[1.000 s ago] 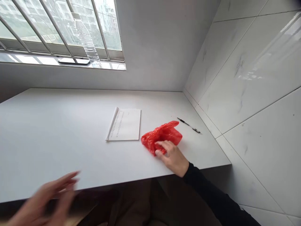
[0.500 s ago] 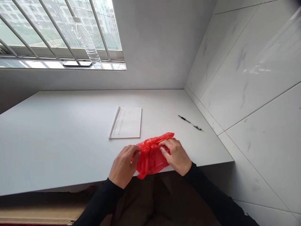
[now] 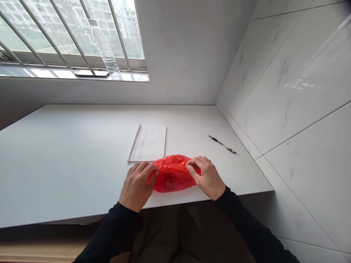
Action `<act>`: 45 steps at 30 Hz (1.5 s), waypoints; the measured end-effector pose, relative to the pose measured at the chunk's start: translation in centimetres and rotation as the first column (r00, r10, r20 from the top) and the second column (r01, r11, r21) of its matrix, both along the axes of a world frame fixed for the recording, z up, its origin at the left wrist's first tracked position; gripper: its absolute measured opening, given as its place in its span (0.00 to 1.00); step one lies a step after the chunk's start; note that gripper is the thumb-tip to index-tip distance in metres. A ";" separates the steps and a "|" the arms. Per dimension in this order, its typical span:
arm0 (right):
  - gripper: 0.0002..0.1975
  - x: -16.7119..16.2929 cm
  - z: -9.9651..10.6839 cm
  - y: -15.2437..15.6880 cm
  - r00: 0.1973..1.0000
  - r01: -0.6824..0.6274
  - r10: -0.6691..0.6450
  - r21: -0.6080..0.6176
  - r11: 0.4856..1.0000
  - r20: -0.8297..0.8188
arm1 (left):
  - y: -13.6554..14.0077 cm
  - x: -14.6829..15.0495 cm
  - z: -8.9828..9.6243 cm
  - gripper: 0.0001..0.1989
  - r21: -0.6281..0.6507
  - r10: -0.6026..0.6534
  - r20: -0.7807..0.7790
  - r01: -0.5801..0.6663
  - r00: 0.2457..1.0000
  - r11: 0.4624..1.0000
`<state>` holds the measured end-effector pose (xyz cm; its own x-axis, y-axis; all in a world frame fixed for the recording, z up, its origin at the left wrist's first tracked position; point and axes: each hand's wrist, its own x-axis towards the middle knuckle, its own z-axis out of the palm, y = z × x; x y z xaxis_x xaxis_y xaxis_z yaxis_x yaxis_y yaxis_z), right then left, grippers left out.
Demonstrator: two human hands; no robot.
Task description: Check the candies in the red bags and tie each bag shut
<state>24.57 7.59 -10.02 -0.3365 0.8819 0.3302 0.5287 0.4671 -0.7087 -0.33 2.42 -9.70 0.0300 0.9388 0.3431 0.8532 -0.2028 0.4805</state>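
Note:
A red plastic bag [image 3: 172, 179] is stretched sideways between my two hands, close to the front edge of the white table [image 3: 82, 157]. My left hand [image 3: 139, 184] pinches its left end, and my right hand [image 3: 207, 177] pinches its upper right side between thumb and fingers. Something darker shows faintly through the thin plastic, but I cannot make it out. Just behind the bag lies a notebook [image 3: 150, 142] with rows of small writing on its open page. To the right of it rests a black and clear pen [image 3: 222, 144].
On the windowsill at the upper left stand a clear water bottle [image 3: 105, 51] and, lying flat, a dark phone-like slab [image 3: 91, 73]. Metal bars cross the window. A tiled wall [image 3: 287, 91] borders the table on the right. Below the table at left is a cardboard box [image 3: 41, 252].
My left hand has moved left and slightly up, so the hands are farther apart. The bag is spread wider, and its dangling lower part now lies higher, over the tabletop.

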 end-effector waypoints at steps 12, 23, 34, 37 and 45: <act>0.07 -1.3 1.2 -0.5 0.990 -0.108 0.111 0.036 0.993 -0.091 | -1.4 0.6 2.9 0.07 -0.017 0.013 0.222 -0.009 0.975 1.000; 0.07 1.5 2.7 -1.3 0.969 0.040 -0.099 -0.254 0.966 -0.225 | -2.2 0.4 3.3 0.30 -0.021 0.072 0.200 -0.069 0.977 0.997; 0.18 3.5 5.4 -3.7 0.928 0.218 -0.248 -0.134 0.967 -0.277 | -4.0 -0.2 5.0 0.20 0.249 0.162 0.071 -0.175 0.984 0.953; 0.18 1.7 7.5 -7.0 0.933 0.209 -0.148 0.160 0.965 -0.329 | -5.1 0.3 5.8 0.23 0.138 0.099 0.140 -0.118 0.985 0.983; 0.11 1.8 9.4 -6.2 0.979 0.077 -0.089 -0.069 0.995 -0.185 | -7.2 1.7 7.8 0.11 -0.168 0.157 0.450 -0.089 0.879 0.982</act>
